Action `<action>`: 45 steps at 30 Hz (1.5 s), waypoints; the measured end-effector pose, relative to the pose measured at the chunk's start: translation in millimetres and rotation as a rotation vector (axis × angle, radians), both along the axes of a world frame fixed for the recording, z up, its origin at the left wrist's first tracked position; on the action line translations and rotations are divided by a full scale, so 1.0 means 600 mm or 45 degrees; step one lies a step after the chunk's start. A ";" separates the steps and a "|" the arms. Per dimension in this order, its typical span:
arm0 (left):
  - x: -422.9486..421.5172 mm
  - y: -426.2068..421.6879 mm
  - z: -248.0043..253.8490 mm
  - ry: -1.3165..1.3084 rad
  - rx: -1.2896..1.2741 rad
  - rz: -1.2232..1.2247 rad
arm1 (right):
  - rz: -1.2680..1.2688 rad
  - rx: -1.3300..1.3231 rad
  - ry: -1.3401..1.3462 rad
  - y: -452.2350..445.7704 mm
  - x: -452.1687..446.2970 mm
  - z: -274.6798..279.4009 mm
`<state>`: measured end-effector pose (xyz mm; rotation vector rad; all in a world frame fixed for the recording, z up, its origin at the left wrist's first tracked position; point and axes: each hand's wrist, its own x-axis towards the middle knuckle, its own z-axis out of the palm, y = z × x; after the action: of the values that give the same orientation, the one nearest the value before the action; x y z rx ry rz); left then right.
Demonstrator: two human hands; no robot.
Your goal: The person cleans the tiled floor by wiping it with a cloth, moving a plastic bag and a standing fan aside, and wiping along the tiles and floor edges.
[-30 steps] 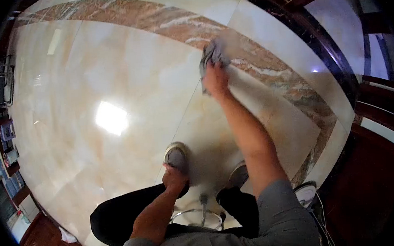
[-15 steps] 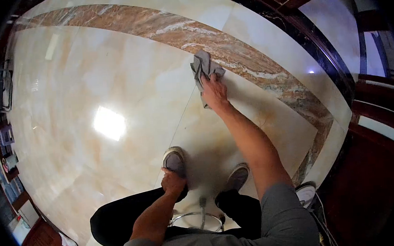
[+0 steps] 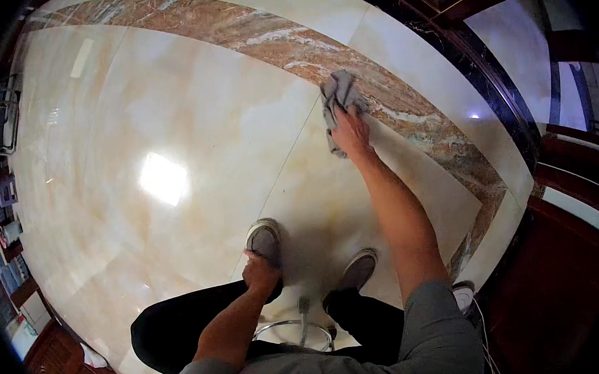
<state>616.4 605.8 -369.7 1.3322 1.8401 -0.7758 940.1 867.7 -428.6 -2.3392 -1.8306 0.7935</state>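
Note:
My right hand (image 3: 353, 133) is closed on a crumpled grey cloth (image 3: 338, 90), pressing it on the glossy marble floor (image 3: 205, 124). The cloth lies partly across the edge of a brown veined stone band (image 3: 434, 125). My left hand (image 3: 259, 272) hangs over my left knee, just in front of my left shoe (image 3: 264, 239) as seen from above. Its fingers are curled in, and nothing shows in them. Farther right is my right shoe (image 3: 359, 269), flat on the floor.
Below me is a stool's chrome ring (image 3: 292, 326). A dark door frame (image 3: 471, 64) runs along the upper right. White cables (image 3: 485, 334) and a round white object (image 3: 463, 296) lie at the lower right. Shelves with goods (image 3: 6, 207) line the left edge.
My right hand has slid to the right with the cloth, farther onto the brown band. My left hand stays by the shoe. The view has shifted slightly.

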 end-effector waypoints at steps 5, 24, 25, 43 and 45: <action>0.012 0.013 0.006 0.082 -0.072 0.108 | 0.141 -0.037 -0.043 0.091 -0.010 -0.027; 0.011 0.010 0.002 0.068 -0.038 0.008 | 0.171 -0.023 -0.113 0.049 -0.001 -0.027; 0.008 0.007 -0.003 0.070 -0.016 0.031 | 0.190 0.017 -0.127 0.032 0.004 -0.028; 0.016 0.018 0.016 0.104 -0.084 0.062 | -0.197 0.171 0.617 -0.050 0.064 -0.103; 0.014 0.006 0.017 0.095 -0.089 0.054 | -0.490 0.220 0.505 -0.097 0.143 -0.108</action>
<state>624.5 609.6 -359.6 1.2318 1.8757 -0.8699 1025.7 809.6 -493.4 -2.1332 -1.1940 0.9163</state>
